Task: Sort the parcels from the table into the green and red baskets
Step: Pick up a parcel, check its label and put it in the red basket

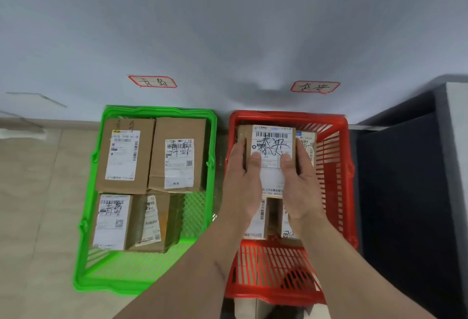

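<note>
Both my hands hold one small brown parcel (272, 141) with a white label and handwritten characters over the red basket (336, 166). My left hand (243, 182) grips its left side, thumb on the label. My right hand (301, 187) grips its right side the same way. Under it in the red basket lie other parcels (307, 145), partly hidden by my hands. The green basket (141, 265) on the left holds several brown labelled parcels (126, 156).
Both baskets stand on a tiled floor against a pale wall. A red-framed handwritten sign (152, 82) hangs above the green basket, another sign (315, 87) above the red one. A dark cabinet or table side (405, 192) stands close to the red basket's right.
</note>
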